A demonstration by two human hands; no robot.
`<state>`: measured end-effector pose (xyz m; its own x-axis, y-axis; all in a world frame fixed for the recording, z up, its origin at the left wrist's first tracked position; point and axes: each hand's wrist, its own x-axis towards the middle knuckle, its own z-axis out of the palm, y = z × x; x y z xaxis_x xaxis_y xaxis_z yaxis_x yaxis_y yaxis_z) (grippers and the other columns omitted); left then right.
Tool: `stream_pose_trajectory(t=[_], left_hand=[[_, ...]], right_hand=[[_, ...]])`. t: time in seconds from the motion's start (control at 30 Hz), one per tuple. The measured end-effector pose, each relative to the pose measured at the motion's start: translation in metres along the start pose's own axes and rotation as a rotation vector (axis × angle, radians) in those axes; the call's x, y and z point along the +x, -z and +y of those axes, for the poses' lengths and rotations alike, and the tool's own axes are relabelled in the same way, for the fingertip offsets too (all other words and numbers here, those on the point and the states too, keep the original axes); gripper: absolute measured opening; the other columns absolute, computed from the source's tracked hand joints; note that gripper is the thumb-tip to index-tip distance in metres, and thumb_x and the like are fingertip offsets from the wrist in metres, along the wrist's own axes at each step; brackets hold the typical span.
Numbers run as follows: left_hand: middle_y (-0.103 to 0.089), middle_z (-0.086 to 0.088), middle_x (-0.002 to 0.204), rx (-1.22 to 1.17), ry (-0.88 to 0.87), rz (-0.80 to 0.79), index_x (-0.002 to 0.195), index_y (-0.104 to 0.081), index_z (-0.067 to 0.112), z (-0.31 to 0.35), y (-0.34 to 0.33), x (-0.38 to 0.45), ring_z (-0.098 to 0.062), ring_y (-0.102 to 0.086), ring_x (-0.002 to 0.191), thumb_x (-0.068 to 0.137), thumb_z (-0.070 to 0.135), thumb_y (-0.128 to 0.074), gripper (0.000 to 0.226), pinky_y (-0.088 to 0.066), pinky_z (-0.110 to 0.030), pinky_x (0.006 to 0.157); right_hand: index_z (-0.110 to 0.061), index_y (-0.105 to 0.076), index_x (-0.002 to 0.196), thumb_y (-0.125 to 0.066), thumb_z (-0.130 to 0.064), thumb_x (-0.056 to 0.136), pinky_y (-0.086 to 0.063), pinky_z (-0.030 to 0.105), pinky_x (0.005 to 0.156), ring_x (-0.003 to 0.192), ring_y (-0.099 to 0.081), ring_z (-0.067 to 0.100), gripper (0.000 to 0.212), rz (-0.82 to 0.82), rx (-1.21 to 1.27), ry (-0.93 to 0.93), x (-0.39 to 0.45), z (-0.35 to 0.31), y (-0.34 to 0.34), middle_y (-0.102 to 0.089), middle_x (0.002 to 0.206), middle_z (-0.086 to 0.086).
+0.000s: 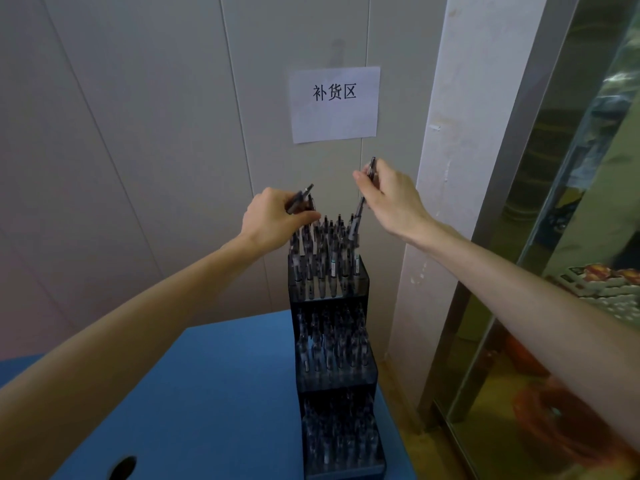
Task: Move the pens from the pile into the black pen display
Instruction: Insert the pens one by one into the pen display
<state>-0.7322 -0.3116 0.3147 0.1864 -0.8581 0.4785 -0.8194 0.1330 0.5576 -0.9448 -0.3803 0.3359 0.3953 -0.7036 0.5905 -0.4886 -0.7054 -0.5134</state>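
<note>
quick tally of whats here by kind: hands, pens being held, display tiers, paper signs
hands: 2 (left, right)
held pens: 2 (left hand's, right hand's)
display tiers: 3
paper signs: 1
total: 8

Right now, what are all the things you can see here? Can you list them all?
Black pen display: one, black, stepped tiers, standing on the table by the wall.
Pens in the display: too many to count, dark with clear barrels, upright in every tier.
Blue table: one, blue, under the display.
Paper sign: one, white with black writing, stuck on the wall.
Wall panels: pale grey, behind everything.
Glass door: one, metal frame, at the right.
Left hand: one, above the top tier, holding a few pens.
Right hand: one, above the top tier, holding one pen.
</note>
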Motion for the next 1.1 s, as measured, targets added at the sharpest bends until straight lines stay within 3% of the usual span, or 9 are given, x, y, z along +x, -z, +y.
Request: stream_pose_trajectory(t=[0.1, 0.2, 0.3, 0.4, 0.5, 0.73, 0.83, 1.0, 1.1], left_hand=[[-0.069, -0.006, 0.066, 0.064, -0.02, -0.011, 0.08, -0.075, 0.016, 0.005, -0.001, 0.002, -0.02, -0.058, 0.054, 0.086, 0.046, -0.077, 0.03, -0.048, -0.031, 0.056], [-0.062, 0.0, 0.059, 0.145, -0.05, -0.023, 0.069, -0.066, 0.024, 0.009, -0.001, 0.004, -0.019, -0.056, 0.053, 0.087, 0.046, -0.077, 0.03, -0.041, -0.026, 0.051], [-0.059, -0.001, 0.058, 0.133, 0.002, -0.078, 0.073, -0.07, 0.015, 0.006, -0.005, 0.004, -0.018, -0.053, 0.051, 0.087, 0.045, -0.077, 0.034, -0.037, -0.024, 0.05], [-0.059, -0.002, 0.058, 0.146, 0.023, -0.091, 0.077, -0.071, 0.012, 0.003, -0.006, 0.002, -0.018, -0.052, 0.05, 0.092, 0.047, -0.071, 0.038, -0.036, -0.024, 0.051], [-0.052, 0.0, 0.053, 0.232, -0.009, -0.095, 0.065, -0.059, 0.015, 0.007, -0.007, -0.004, -0.018, -0.049, 0.047, 0.1, 0.046, -0.059, 0.047, -0.03, -0.025, 0.048], [-0.05, 0.0, 0.051, 0.324, 0.026, -0.046, 0.059, -0.054, 0.016, 0.015, -0.012, -0.014, -0.021, -0.046, 0.045, 0.097, 0.047, -0.053, 0.049, -0.033, -0.023, 0.047], [-0.046, 0.001, 0.053, 0.315, 0.003, -0.019, 0.06, -0.045, 0.017, 0.018, -0.014, -0.018, -0.02, -0.043, 0.045, 0.099, 0.047, -0.05, 0.05, -0.031, -0.025, 0.048], [-0.048, -0.001, 0.061, 0.219, 0.019, 0.092, 0.063, -0.044, 0.017, 0.015, -0.01, -0.03, -0.019, -0.043, 0.049, 0.1, 0.048, -0.042, 0.049, -0.031, -0.028, 0.051], [-0.051, 0.003, 0.083, 0.07, 0.062, 0.231, 0.079, -0.062, 0.016, 0.014, -0.003, -0.049, -0.012, -0.049, 0.066, 0.102, 0.048, -0.037, 0.046, -0.037, -0.031, 0.063]], right_hand=[[-0.012, -0.054, 0.1, -0.049, -0.037, 0.106, -0.057, 0.048, 0.07, 0.071, -0.069, 0.028, 0.026, -0.008, 0.04, -0.008, -0.007, -0.001, 0.005, -0.069, 0.082, 0.014], [-0.011, -0.055, 0.098, -0.048, -0.038, 0.107, -0.057, 0.05, 0.071, 0.067, -0.069, 0.012, 0.03, 0.009, 0.058, 0.026, -0.017, 0.002, 0.009, -0.068, 0.079, 0.01], [-0.006, -0.056, 0.098, -0.047, -0.038, 0.107, -0.057, 0.049, 0.069, 0.064, -0.067, 0.003, 0.035, 0.018, 0.097, 0.015, -0.024, 0.009, 0.014, -0.067, 0.075, 0.006], [-0.005, -0.058, 0.098, -0.044, -0.038, 0.108, -0.051, 0.037, 0.06, 0.062, -0.064, 0.003, 0.037, 0.003, 0.156, -0.016, -0.031, 0.013, 0.016, -0.066, 0.076, 0.005], [-0.005, -0.061, 0.096, -0.044, -0.031, 0.109, -0.04, 0.017, 0.057, 0.056, -0.057, -0.001, 0.033, -0.019, 0.214, -0.039, -0.041, 0.013, 0.014, -0.062, 0.073, 0.001], [-0.002, -0.067, 0.099, -0.05, -0.026, 0.107, -0.04, 0.01, 0.055, 0.054, -0.058, -0.005, 0.03, -0.106, 0.228, -0.004, -0.069, 0.002, 0.007, -0.062, 0.07, -0.008], [-0.005, -0.069, 0.099, -0.053, -0.027, 0.106, -0.04, 0.01, 0.058, 0.056, -0.059, -0.005, 0.028, -0.115, 0.216, 0.01, -0.08, -0.001, 0.005, -0.062, 0.071, -0.012], [-0.003, -0.069, 0.1, -0.056, -0.029, 0.104, -0.042, 0.014, 0.058, 0.059, -0.059, 0.0, 0.029, -0.136, 0.251, -0.001, -0.1, -0.002, 0.003, -0.069, 0.081, 0.003], [-0.002, -0.069, 0.097, -0.056, -0.027, 0.105, -0.043, 0.034, 0.053, 0.058, -0.055, 0.015, 0.03, -0.074, 0.274, 0.025, -0.126, -0.001, 0.001, -0.067, 0.079, 0.008]])
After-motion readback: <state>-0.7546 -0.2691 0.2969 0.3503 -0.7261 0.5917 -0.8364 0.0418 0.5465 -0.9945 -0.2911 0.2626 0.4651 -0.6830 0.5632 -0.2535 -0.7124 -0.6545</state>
